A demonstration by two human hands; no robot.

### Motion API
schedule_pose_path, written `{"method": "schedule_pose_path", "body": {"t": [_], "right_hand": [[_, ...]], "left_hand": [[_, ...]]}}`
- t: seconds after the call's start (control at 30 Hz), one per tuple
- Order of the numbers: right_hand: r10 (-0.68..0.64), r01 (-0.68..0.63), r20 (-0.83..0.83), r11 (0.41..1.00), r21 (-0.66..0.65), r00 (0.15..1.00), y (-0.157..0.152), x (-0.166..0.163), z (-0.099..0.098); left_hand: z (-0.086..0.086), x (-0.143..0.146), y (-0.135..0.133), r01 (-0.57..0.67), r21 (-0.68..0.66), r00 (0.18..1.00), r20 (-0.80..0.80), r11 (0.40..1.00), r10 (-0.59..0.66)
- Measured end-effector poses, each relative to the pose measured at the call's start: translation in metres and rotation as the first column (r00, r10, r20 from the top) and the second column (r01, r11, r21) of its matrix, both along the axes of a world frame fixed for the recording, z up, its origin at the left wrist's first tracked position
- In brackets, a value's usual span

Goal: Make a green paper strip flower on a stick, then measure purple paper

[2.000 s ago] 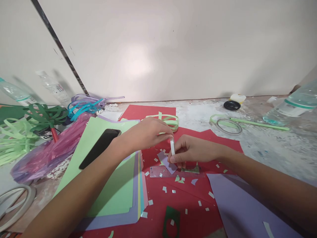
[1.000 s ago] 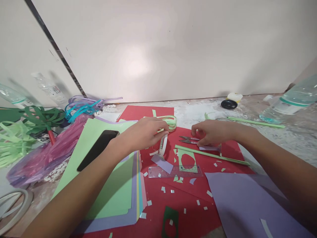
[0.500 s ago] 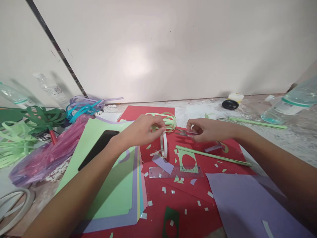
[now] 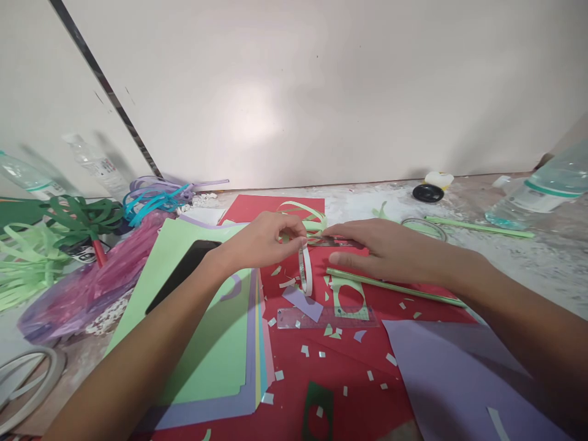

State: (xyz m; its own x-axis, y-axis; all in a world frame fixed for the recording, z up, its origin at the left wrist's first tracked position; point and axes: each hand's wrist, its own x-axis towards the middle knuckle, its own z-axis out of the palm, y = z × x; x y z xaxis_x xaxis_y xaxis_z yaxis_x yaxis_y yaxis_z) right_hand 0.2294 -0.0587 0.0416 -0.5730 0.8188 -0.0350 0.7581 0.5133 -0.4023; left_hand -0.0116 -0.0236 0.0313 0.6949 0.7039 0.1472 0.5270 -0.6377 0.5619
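My left hand [image 4: 266, 242] pinches the top of a small white tape roll [image 4: 304, 270] that hangs on edge above the red paper [image 4: 340, 361]. My right hand [image 4: 386, 248] holds a small pair of metal snips [image 4: 334, 243], their tips pointing left toward the tape at my left fingertips. A light green rolled paper stick [image 4: 395, 286] lies just under my right hand. A clear ruler [image 4: 326, 317], a lilac paper scrap [image 4: 303, 303] and a green cut-out piece [image 4: 349, 298] lie below the hands.
A stack of coloured sheets [image 4: 211, 343] with a black phone [image 4: 184, 274] on it lies at left. A lilac sheet [image 4: 454, 380] is at lower right. Paper strip bundles [image 4: 68, 226], a pink bag [image 4: 92, 282], water bottles [image 4: 542, 190], tape rings [image 4: 27, 380] and a black lid [image 4: 428, 193] lie around.
My right hand let go of the tape, reached right, picked up the snips and brought them left to the tape. My left hand lifted the tape roll slightly.
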Motion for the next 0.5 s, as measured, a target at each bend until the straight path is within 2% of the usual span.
{"method": "schedule_pose_path", "body": {"t": [0.5], "right_hand": [[0.025,-0.028,0.022,0.991,0.133,0.999,-0.004,-0.014,-0.006]], "left_hand": [[0.003,0.003,-0.005,0.047,0.021,0.999,-0.017,0.999,-0.046]]}}
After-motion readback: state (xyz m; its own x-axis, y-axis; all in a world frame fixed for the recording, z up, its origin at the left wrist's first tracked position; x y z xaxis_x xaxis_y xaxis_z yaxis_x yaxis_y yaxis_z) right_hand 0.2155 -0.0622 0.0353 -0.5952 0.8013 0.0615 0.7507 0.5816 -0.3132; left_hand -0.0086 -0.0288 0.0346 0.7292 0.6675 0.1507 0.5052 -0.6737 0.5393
